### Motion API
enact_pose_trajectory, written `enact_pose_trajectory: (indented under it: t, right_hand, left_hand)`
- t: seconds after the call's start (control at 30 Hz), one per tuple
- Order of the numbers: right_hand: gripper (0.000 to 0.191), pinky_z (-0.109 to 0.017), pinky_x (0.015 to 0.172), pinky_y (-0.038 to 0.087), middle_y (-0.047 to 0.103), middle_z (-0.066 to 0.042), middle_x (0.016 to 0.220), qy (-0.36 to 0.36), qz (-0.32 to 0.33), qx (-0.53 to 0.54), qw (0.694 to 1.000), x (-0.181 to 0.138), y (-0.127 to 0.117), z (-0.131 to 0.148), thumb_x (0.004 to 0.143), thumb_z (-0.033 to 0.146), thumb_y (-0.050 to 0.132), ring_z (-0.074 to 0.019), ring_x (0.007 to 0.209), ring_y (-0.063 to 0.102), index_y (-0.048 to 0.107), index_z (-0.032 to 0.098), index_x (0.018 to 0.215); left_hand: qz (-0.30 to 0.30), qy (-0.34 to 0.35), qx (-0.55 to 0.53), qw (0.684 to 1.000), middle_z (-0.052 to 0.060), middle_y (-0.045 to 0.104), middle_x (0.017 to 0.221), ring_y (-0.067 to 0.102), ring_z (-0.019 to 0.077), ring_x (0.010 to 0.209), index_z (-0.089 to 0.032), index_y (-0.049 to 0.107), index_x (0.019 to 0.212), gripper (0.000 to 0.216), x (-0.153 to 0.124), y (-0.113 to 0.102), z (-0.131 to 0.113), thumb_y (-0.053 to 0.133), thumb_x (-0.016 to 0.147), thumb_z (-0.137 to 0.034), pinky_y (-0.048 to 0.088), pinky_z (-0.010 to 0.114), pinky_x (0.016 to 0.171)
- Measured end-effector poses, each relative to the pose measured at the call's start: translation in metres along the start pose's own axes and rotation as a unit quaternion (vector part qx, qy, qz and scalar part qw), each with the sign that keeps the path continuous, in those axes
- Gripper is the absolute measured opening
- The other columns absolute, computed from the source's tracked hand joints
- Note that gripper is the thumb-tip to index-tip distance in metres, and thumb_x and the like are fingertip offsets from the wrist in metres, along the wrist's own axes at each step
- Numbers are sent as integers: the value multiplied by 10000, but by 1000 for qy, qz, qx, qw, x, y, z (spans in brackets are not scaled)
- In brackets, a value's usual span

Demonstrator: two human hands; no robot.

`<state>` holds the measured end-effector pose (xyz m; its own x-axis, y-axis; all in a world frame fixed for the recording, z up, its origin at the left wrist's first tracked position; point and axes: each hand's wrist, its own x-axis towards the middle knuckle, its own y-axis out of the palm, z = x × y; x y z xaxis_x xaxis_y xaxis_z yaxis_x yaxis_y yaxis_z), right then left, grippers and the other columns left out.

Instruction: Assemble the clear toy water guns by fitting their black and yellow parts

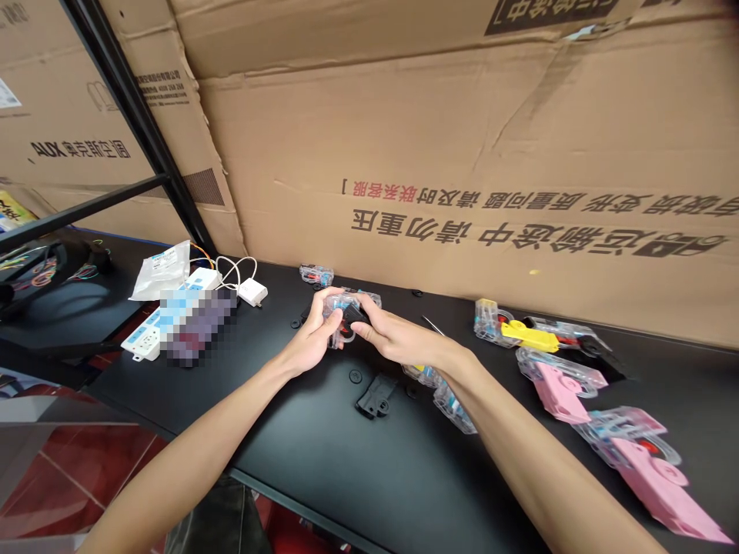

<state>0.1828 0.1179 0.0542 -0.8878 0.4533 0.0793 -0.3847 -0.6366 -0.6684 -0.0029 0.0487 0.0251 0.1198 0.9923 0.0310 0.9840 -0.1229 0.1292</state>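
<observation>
Both my left hand (315,327) and my right hand (384,332) grip a clear plastic toy casing (352,306) with a black part (353,314) inside it, above the black tabletop (323,454). A smaller clear casing (316,275) lies just beyond them. A black plastic bracket (376,396) sits below my hands, and a thin metal pin (433,325) lies to the right. Further right are clear casings with a yellow piece (530,335) and pink flat pieces (554,392), (663,492). Two clear shells (453,408) lie beneath my right forearm.
A white power strip (142,342), partly covered by a pixelated patch (198,327), lies at the left with a white charger (252,292) and a white bag (162,271). Printed cardboard (462,138) lines the far side, and a black metal frame (138,131) rises at the left.
</observation>
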Motion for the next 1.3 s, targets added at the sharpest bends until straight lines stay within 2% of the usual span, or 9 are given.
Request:
enact_pose_trajectory:
  t: [0.33, 0.5, 0.67, 0.9, 1.0, 1.13, 1.3]
  right_hand:
    - [444, -378, 835, 568, 735, -96, 1005, 31, -17, 13, 999, 1, 0, 3, 1026, 376, 368, -245, 914, 705, 345, 162, 1414]
    - [453, -384, 840, 563, 735, -120, 1058, 53, 7, 3, 999, -2, -1, -1, 1023, 374, 381, -258, 936, 704, 341, 153, 1417]
    - [467, -393, 880, 558, 734, -108, 1057, 45, 28, 24, 998, -3, -2, 0, 1021, 356, 389, -255, 978, 703, 303, 158, 1435]
    - [392, -369, 803, 574, 738, -91, 999, 43, 35, 25, 998, -4, -6, 1, 1006, 372, 420, -249, 894, 705, 389, 182, 1347]
    - [385, -368, 789, 575, 736, -98, 1005, 54, 41, 14, 998, -5, -7, 1, 1006, 369, 410, -250, 880, 704, 380, 182, 1342]
    - [379, -373, 826, 575, 723, -118, 1044, 55, 52, 12, 997, -5, -8, 3, 1015, 364, 367, -254, 947, 705, 343, 165, 1337]
    - [286, -372, 828, 578, 727, -118, 1020, 38, 41, 39, 998, -4, -8, 6, 997, 350, 393, -257, 953, 701, 391, 192, 1236]
  left_hand:
    - [-51, -11, -88, 995, -11, 541, 962, 564, 106, 713, -314, 376, 1294, 481, 2, 5, 7, 619, 918, -490, 501, 273, 669]
    - [-25, -24, -39, 999, -14, 551, 919, 561, 107, 695, -290, 377, 1283, 474, 2, 4, 9, 599, 927, -510, 499, 273, 666]
    - [-1, -18, -27, 999, -13, 560, 885, 564, 113, 662, -277, 369, 1295, 464, 2, 3, 8, 560, 947, -517, 496, 285, 649]
    - [7, -20, -42, 999, -10, 560, 915, 568, 112, 664, -283, 366, 1286, 478, 1, 6, 9, 584, 932, -519, 496, 283, 642]
    - [3, -19, -46, 999, -13, 552, 908, 567, 110, 661, -280, 365, 1287, 489, 1, 7, 10, 589, 927, -524, 498, 281, 641]
    - [9, -22, -46, 999, -2, 561, 960, 579, 102, 680, -283, 363, 1302, 517, -1, 8, 9, 611, 916, -522, 499, 275, 654]
    - [7, 11, -21, 1000, 6, 565, 1015, 564, 88, 673, -280, 367, 1287, 542, -2, 9, 9, 653, 890, -513, 495, 274, 657]
